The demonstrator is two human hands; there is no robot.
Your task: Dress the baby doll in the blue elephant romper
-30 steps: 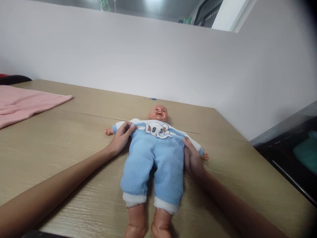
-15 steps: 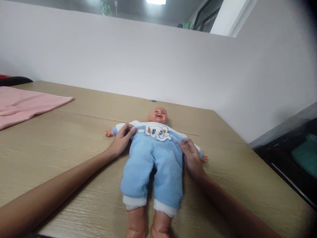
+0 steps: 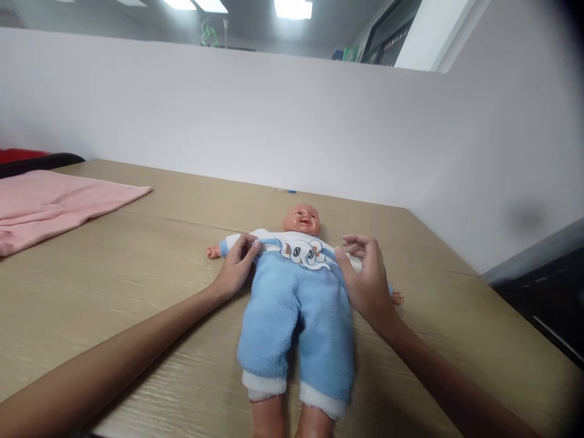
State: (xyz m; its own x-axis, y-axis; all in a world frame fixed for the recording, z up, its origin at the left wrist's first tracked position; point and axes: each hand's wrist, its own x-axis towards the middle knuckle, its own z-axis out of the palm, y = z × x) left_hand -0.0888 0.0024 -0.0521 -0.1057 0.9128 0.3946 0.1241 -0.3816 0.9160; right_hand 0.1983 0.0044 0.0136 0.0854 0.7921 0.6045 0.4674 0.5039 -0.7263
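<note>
A baby doll (image 3: 302, 220) lies on its back on the table, head away from me, arms spread to the sides. It wears a white top with blue cuffs and fluffy blue trousers (image 3: 269, 316) with white hems. An elephant patch (image 3: 303, 253) sits at the waist, high on the doll's chest. My left hand (image 3: 239, 258) pinches the trousers' waistband at the doll's left-hand side in view. On the other side my right hand (image 3: 367, 277) hovers over the waistband with its fingers apart, holding nothing. The doll's feet fall outside the view.
The wooden table (image 3: 173, 340) reaches to a pale partition wall (image 3: 255, 121). A pink cloth (image 3: 59, 204) lies at the left, in front of a red and black object (image 3: 41, 159). A small blue-tipped item (image 3: 289, 191) rests by the wall. Dark items (image 3: 538, 292) stand beyond the right edge.
My right hand has let go of the waistband and lifted, its fingers spreading. The waistband has slackened on that side. My left hand keeps its pinch. The view has shifted slightly.
</note>
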